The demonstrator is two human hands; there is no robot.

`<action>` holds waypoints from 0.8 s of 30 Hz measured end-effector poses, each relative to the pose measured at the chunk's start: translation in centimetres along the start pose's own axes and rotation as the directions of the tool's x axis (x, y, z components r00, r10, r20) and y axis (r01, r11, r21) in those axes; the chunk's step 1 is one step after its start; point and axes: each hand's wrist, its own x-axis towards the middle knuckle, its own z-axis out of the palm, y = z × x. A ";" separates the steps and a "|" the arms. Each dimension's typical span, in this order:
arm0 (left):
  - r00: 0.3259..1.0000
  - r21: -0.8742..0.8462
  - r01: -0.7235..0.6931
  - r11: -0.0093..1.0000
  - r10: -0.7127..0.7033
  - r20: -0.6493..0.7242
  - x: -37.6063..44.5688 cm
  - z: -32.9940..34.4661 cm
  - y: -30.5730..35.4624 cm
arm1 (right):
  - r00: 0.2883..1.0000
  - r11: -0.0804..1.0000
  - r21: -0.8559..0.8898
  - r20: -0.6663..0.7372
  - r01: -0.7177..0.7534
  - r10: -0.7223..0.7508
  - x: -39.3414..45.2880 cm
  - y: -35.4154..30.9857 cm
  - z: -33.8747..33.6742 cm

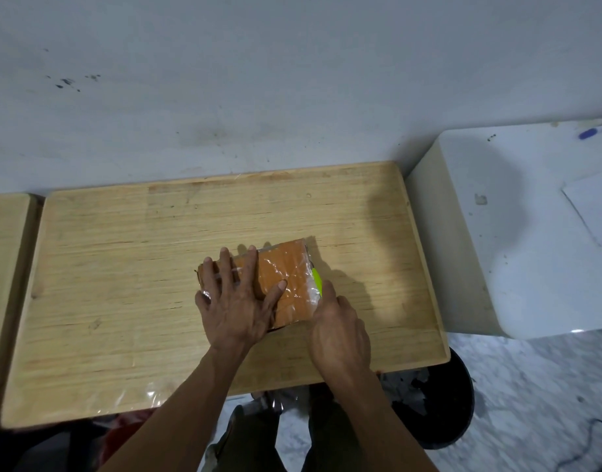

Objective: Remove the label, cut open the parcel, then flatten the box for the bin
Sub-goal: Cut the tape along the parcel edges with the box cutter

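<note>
A small brown cardboard parcel (286, 277) wrapped in clear shiny tape lies flat near the middle of the wooden table (122, 267). My left hand (236, 301) lies on its left half, palm down, fingers spread, pressing it to the table. My right hand (338, 328) is closed around a tool with a bright green part (316, 282), held against the parcel's right edge. The tool's tip is hidden between my fingers and the box. No label shows on the visible top face.
A black bin (442, 403) holding scraps stands on the floor under the table's right front corner. A white cabinet (497, 233) with papers and a blue pen (589, 132) stands to the right. A second wooden table (3, 267) adjoins on the left.
</note>
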 end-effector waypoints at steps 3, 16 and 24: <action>1.000 0.005 0.000 1.000 0.000 0.010 0.0 -0.1 0.0 | 1.000 1.000 0.008 -0.005 -0.013 0.013 -0.5 0.3 0.1; 1.000 -0.030 0.000 1.000 0.000 0.016 -0.1 -0.1 0.0 | 1.000 0.997 0.075 -0.004 -0.025 0.025 -3.6 2.1 0.0; 1.000 -0.055 -0.011 0.998 0.013 0.021 -0.2 0.0 -0.1 | 0.999 0.993 0.114 0.011 -0.033 0.032 -5.6 4.4 1.0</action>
